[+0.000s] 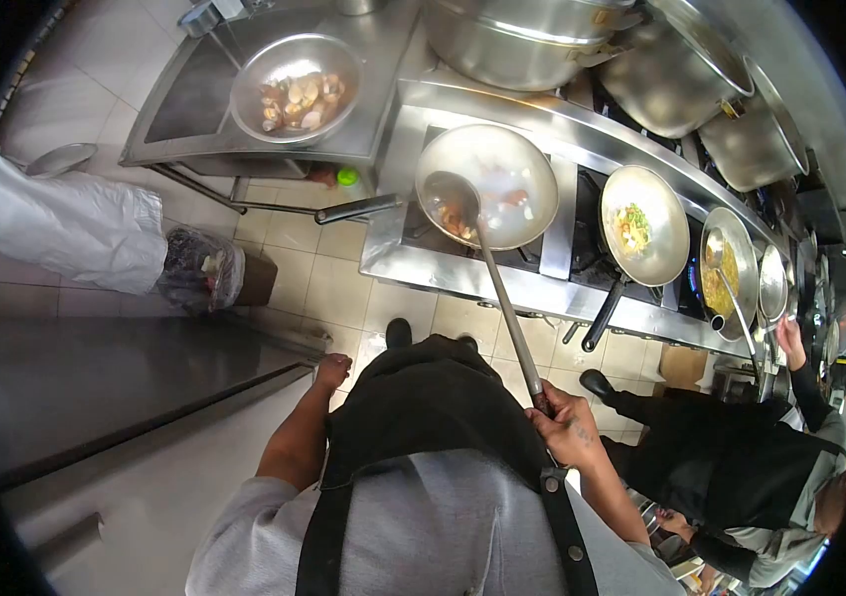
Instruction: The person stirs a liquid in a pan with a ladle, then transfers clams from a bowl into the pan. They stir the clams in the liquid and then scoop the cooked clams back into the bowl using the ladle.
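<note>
My right hand (564, 425) grips the dark end of a long-handled ladle (505, 308). The ladle's bowl rests inside a light frying pan (527, 164) on the stove, by the pan's left side. Brown food pieces (457, 221) show at the ladle's bowl, and steam blurs part of the pan. The pan's black handle (358, 208) points left, with no hand on it. My left hand (333, 372) hangs at my left side with its fingers curled, near the edge of a steel surface; I see nothing in it.
A metal bowl (244, 104) of brown and cream pieces stands on the steel counter (179, 139). Right of my pan are a pan with chopped greens (676, 214) and a wok (741, 223). Large pots (512, 45) line the back. A co-worker (731, 457) stands at my right.
</note>
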`<state>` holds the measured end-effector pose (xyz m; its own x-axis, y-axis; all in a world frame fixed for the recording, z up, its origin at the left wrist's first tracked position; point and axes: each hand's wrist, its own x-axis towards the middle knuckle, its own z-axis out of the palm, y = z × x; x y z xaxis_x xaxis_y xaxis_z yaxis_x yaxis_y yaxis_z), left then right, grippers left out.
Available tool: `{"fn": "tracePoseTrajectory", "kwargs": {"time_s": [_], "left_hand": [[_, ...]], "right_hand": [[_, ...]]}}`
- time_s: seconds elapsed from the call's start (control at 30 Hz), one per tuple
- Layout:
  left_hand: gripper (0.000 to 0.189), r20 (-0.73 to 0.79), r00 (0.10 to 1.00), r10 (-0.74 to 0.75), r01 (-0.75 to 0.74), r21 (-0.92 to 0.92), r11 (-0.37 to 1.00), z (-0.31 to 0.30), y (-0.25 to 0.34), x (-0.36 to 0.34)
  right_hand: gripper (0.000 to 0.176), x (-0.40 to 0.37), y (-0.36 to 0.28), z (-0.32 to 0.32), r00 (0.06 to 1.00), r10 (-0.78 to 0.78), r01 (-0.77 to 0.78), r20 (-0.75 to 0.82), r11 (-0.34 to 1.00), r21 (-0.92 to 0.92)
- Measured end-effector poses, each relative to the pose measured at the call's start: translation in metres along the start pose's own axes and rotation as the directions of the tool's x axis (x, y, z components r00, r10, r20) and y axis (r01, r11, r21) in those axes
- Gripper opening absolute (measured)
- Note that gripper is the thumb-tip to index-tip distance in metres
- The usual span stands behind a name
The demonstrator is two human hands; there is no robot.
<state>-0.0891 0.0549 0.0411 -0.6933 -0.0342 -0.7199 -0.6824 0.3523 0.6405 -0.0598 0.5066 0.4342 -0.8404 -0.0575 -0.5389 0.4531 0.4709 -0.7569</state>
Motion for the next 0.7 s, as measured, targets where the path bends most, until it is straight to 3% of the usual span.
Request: {"fn": "tracePoseTrajectory", "kwargs": {"time_s": [0.13, 0.2, 0.5, 0.6, 0.67, 0.7], "left_hand": [[0.021, 0.064, 0.998, -0.013, 0.012, 0.024, 1.0, 0.0, 0.001, 0.005], [0.025, -0.055, 0.991, -0.125, 0.122, -0.045, 0.991, 0.005, 0.017, -0.006], [0.022, -0.031, 0.996, -0.085, 0.086, 0.031, 0.996, 0.004, 0.013, -0.003], [0.021, 0.011, 0.996, -0.084, 0.083, 0.039, 0.996, 0.002, 0.013, -0.002], [0.02, -0.017, 0.997, -0.074, 0.074, 0.023, 0.997, 0.004, 0.008, -0.001], [0.02, -0.045, 0.997, -0.063, 0.064, 0.007, 0.998, 0.006, 0.005, 0.0]], "right_hand": [[0.034, -0.004, -0.004, 0.0, 0.999, -0.021, 0.021, -0.036, 1.0, -0.01], [0.036, -0.007, -0.01, -0.002, 1.0, -0.005, 0.004, -0.019, 0.999, -0.048], [0.039, -0.011, -0.019, -0.001, 0.999, -0.008, 0.004, -0.046, 0.996, -0.089], [0.039, -0.01, -0.017, -0.001, 0.998, -0.008, 0.006, -0.06, 0.999, -0.043], [0.031, -0.007, -0.012, -0.005, 0.998, 0.064, -0.064, 0.003, 0.986, 0.154], [0.031, -0.006, -0.013, -0.009, 0.998, 0.065, -0.065, 0.004, 0.986, 0.152]]}}
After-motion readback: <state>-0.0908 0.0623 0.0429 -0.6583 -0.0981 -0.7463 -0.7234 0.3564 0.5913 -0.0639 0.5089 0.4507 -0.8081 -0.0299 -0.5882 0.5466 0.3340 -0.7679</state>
